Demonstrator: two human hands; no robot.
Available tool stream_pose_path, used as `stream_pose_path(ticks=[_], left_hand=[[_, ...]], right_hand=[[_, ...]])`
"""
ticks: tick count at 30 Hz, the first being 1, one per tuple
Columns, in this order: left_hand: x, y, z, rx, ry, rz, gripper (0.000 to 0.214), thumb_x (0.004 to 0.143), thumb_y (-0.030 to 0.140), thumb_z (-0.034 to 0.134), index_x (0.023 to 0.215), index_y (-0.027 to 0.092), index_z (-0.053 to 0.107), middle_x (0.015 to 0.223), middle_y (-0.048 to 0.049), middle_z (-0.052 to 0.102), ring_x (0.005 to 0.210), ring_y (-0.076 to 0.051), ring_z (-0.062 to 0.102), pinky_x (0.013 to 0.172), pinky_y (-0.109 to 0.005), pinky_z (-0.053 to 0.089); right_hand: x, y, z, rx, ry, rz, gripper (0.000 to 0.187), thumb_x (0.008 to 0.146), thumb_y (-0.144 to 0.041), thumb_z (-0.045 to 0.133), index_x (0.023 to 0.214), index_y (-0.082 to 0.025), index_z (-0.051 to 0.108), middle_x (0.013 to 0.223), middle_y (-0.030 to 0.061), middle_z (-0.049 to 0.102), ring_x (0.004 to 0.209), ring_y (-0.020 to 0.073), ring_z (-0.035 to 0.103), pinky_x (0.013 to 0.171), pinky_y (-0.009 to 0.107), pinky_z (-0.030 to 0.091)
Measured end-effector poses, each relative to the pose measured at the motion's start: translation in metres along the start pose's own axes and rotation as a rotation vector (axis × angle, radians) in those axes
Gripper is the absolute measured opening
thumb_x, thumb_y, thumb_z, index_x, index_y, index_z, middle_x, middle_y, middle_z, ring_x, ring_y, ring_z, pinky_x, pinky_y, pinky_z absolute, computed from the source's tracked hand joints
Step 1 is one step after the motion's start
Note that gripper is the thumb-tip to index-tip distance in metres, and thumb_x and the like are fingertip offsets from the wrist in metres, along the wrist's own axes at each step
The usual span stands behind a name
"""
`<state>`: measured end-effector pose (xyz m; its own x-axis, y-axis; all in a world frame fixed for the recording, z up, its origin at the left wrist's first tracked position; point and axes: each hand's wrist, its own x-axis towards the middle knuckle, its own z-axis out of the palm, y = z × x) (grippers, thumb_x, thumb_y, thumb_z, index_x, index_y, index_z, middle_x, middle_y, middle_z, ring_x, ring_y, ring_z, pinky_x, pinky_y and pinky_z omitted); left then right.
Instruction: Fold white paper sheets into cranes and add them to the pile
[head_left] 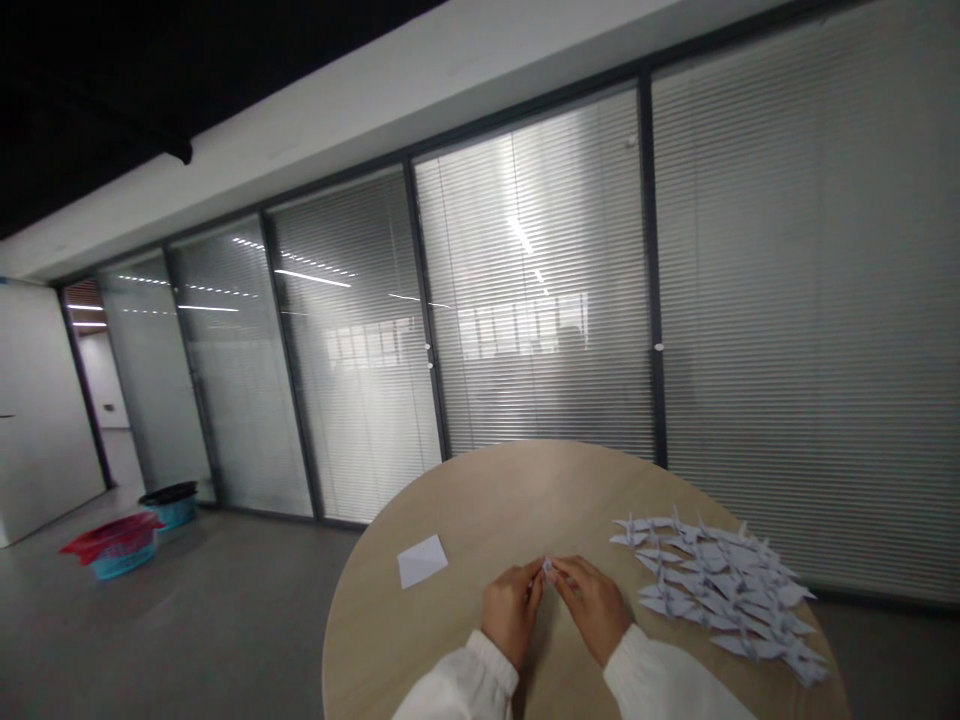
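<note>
My left hand (512, 608) and my right hand (589, 603) meet above the round table, fingertips pinched together. Between them is a small piece of folded white paper (547, 566), mostly hidden by the fingers. To the left of my hands lies a square of white paper (422, 561) with a crease across it. On the right, several folded white paper cranes (720, 580) sit in a crowded group, wings spread.
The light wood table (540, 480) has a curved edge all round. Behind it stands a glass partition with blinds (540, 250). On the floor at the left are a blue basket with a red liner (120, 545) and another with a black liner (172, 505).
</note>
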<state>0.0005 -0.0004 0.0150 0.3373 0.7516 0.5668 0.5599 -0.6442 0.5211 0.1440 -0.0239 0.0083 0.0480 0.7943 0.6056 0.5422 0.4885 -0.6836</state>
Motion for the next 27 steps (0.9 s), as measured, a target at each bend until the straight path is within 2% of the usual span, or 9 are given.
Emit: stream_pose_path(ticks=[8, 14, 17, 21, 27], left_hand=[[-0.002, 0.000, 0.003, 0.026, -0.006, 0.043, 0.032, 0.081, 0.031, 0.040, 0.105, 0.023, 0.059, 0.086, -0.0087, 0.067, 0.077, -0.018, 0.061, 0.071, -0.024, 0.045], [-0.002, 0.007, 0.004, 0.042, -0.005, 0.054, 0.032, 0.081, 0.030, 0.040, 0.106, 0.023, 0.058, 0.088, -0.0082, 0.067, 0.075, -0.017, 0.061, 0.071, -0.025, 0.047], [-0.002, 0.009, 0.003, -0.012, -0.006, 0.032, 0.031, 0.080, 0.030, 0.043, 0.106, 0.023, 0.058, 0.091, -0.0067, 0.067, 0.071, -0.015, 0.062, 0.069, -0.023, 0.048], [0.001, 0.008, 0.002, -0.079, -0.016, 0.046, 0.028, 0.080, 0.028, 0.044, 0.103, 0.026, 0.059, 0.096, -0.0035, 0.066, 0.081, -0.015, 0.062, 0.074, -0.024, 0.049], [0.003, 0.005, 0.001, -0.090, 0.020, 0.059, 0.026, 0.079, 0.030, 0.046, 0.100, 0.026, 0.061, 0.092, -0.0037, 0.067, 0.081, -0.017, 0.062, 0.073, -0.026, 0.050]], right_hand=[[-0.002, 0.004, -0.002, -0.165, 0.054, -0.012, 0.024, 0.080, -0.036, 0.044, 0.078, -0.025, 0.065, 0.073, 0.0037, 0.065, 0.070, 0.0179, 0.059, 0.066, 0.027, 0.043], [-0.001, 0.001, -0.001, -0.223, 0.088, 0.011, 0.019, 0.079, -0.034, 0.045, 0.071, -0.023, 0.058, 0.070, 0.0017, 0.061, 0.064, 0.0151, 0.057, 0.062, 0.025, 0.043], [0.001, 0.000, 0.000, -0.160, 0.102, 0.008, 0.015, 0.077, -0.031, 0.045, 0.069, -0.022, 0.054, 0.068, 0.0006, 0.059, 0.064, 0.0142, 0.057, 0.061, 0.024, 0.043], [0.002, -0.002, 0.001, -0.003, 0.079, 0.039, 0.010, 0.075, -0.029, 0.047, 0.070, -0.022, 0.052, 0.066, -0.0010, 0.061, 0.064, 0.0136, 0.058, 0.061, 0.022, 0.044], [0.003, -0.009, -0.001, 0.176, 0.012, 0.081, 0.016, 0.077, -0.035, 0.045, 0.075, -0.023, 0.055, 0.069, 0.0010, 0.064, 0.067, 0.0148, 0.060, 0.063, 0.023, 0.046]])
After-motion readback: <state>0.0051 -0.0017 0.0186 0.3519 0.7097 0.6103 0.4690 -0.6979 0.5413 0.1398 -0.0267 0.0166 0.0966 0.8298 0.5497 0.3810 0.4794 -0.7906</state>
